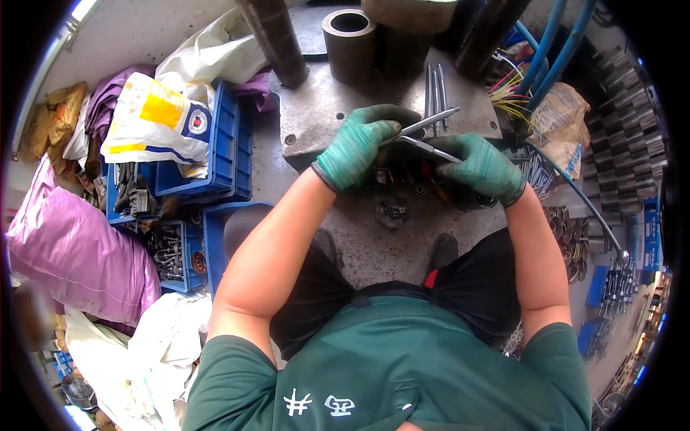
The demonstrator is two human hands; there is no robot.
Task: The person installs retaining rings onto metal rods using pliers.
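Note:
My left hand [359, 147], in a green knit glove, is closed around a slim steel rod [433, 117] that slants up to the right. My right hand [486, 171], gloved the same way, grips a second steel rod [429, 148], which slopes down into its fingers. The two rods meet near the left fingertips, where the exact contact is hidden. Behind them, several similar rods [435, 90] lie side by side on a thick metal block [310, 118]. Both hands are over the block's near edge.
On the block stand a hollow steel cylinder [350, 47] and thick posts [273, 43]. Blue crates [233, 144], a white-yellow sack [162, 118] and a purple sack [83, 251] crowd the left. Blue hoses [560, 54], a paper sack [560, 118] and stacked metal parts [618, 122] are at the right.

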